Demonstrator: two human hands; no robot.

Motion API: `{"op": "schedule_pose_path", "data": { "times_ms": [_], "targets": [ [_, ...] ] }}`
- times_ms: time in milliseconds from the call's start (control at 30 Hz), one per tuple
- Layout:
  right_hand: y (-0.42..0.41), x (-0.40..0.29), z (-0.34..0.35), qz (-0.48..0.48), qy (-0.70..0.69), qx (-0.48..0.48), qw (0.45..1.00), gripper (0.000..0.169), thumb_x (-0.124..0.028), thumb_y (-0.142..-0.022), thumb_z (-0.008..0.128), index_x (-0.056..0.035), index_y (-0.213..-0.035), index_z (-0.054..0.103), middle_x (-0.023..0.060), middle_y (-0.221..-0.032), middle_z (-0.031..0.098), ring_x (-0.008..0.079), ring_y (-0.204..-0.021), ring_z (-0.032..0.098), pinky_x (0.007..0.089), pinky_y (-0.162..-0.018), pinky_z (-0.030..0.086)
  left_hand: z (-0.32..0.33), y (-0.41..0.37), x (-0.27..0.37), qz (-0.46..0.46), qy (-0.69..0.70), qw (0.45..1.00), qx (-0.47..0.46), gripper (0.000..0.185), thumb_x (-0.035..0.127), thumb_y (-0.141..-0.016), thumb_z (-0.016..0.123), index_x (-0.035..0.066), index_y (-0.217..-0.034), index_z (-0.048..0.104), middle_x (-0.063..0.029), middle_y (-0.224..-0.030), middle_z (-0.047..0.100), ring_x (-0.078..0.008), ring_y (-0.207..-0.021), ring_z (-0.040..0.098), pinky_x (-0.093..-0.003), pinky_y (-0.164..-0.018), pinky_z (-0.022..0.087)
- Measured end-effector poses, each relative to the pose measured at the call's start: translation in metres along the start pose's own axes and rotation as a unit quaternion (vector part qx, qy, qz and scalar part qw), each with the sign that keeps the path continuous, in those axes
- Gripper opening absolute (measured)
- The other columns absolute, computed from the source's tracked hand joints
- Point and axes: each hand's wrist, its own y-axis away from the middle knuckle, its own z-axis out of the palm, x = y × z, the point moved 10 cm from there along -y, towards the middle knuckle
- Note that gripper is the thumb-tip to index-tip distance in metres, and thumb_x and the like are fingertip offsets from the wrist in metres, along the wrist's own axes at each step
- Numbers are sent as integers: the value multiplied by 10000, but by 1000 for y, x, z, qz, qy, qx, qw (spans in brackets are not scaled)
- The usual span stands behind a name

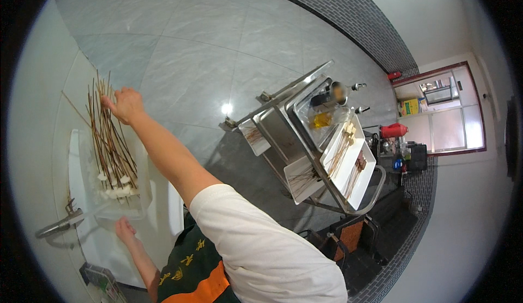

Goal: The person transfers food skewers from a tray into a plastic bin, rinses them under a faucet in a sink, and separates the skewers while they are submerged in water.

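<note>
A translucent plastic tub point(144, 180) stands in a white sink point(100, 258). Many thin wooden skewers point(108, 139) lean in it, their white food pieces point(122, 190) down in the tub and their bare ends rising past its rim. At those bare ends is my right hand point(128, 104), its thumb lying across the sticks; whether it grips any is unclear. My left hand point(126, 230) is at the tub's near rim with bent fingers, and its grip is hard to make out. From the metal tap point(61, 224) a pale streak like running water reaches into the tub.
A metal trolley point(282, 113) to the right carries white trays point(359, 184) of skewers and a steel tray with bottles point(322, 119). Behind it are a red thermos point(394, 130) and a window point(449, 111). A tiled wall point(41, 111) borders the sink.
</note>
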Motion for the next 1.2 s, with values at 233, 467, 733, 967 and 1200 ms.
{"op": "schedule_pose_path", "data": {
  "times_ms": [233,467,733,967,1200],
  "targets": [
    [-2,1,8,1,4,-15,1000,603,-530,-815,304,2,-791,587,174,-807,547,313,-799,515,387,-702,415,-4,-4,-4,3,-3,1000,14,143,157,-752,545,108,-653,454,36,-542,372,-42,-385,298,-196,-335,230],
    [-3,8,8,10,1,-4,1000,610,-539,-806,317,4,-774,592,183,-808,554,319,-804,512,399,-705,415,-3,-6,-7,14,12,1000,-2,128,151,-758,539,87,-669,474,28,-539,371,-49,-385,298,-199,-337,228],
    [2,-12,15,55,-101,-155,981,595,-528,-814,310,-19,-758,613,180,-854,581,325,-894,511,409,-771,389,-17,-3,-12,16,-56,998,30,168,196,-740,560,102,-629,475,35,-533,381,-64,-441,338,-228,-383,272],
    [-8,10,27,23,32,-101,994,550,-520,-835,257,-108,-889,618,158,-900,578,309,-900,521,397,-760,401,-4,13,6,-1,-52,997,50,146,136,-692,575,26,-627,505,10,-595,468,-82,-578,401,-234,-534,333],
    [-4,-1,23,-20,73,-72,995,570,-507,-847,240,-66,-743,585,172,-769,556,334,-773,524,413,-675,401,-4,17,0,12,-19,999,47,173,133,-677,603,35,-603,481,15,-574,447,-73,-544,383,-220,-506,318]
  ]
}}
